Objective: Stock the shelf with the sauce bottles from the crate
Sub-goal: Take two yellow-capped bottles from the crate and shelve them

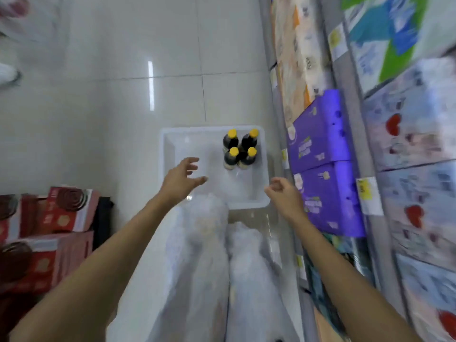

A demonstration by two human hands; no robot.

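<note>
Pale tiled floor (98, 95) underfoot, blurred. Shelving (350, 149) down the right, packed with purple boxes (320, 144) and pastel packs. Red cartons (49, 218) stacked at lower left. White crate (170, 154) on the floor just ahead, beside the shelf base, mostly bare inside. Four sauce bottles (239, 149) with yellow caps, clustered upright in the crate's far right corner, long axes vertical, caps up. Left hand (180, 178) over the crate's near left part, fingers spread wide, holding nothing. Right hand (283, 193) at the crate's near right corner, fingers loosely curled, holding nothing. Bottles ahead of both hands, slightly right of centre; right hand probably nearer, a forward-and-down reach onto the necks likely next.
</note>
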